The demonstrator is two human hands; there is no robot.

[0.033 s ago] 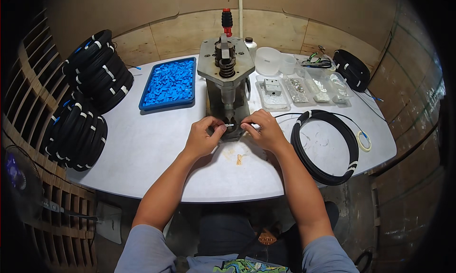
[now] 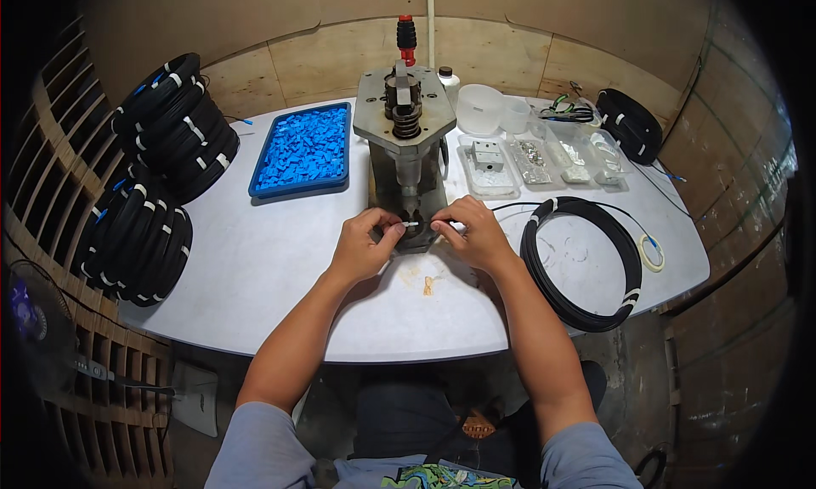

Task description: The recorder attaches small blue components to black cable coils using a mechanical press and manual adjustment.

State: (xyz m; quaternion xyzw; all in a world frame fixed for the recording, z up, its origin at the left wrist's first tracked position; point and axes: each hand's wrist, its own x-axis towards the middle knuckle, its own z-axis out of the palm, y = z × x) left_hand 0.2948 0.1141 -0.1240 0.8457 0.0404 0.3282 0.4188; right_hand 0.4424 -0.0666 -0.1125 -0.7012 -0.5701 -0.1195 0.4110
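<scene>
Both hands (image 2: 422,235) unmoved, apparently pinching a small white piece (image 2: 410,224) at the press (image 2: 406,162).

Clear, perhaps plastic, parts packets (image 2: 557,159) in a row behind the cable coil (image 2: 582,264).

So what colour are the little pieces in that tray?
Bright blue pieces, in a blue tray; the head view shows them.

The white piece (image 2: 410,224) pinched between both hands is too small to identify. The hands hide the press (image 2: 405,140) base. The fan (image 2: 30,315) is cut off at the left edge.
</scene>
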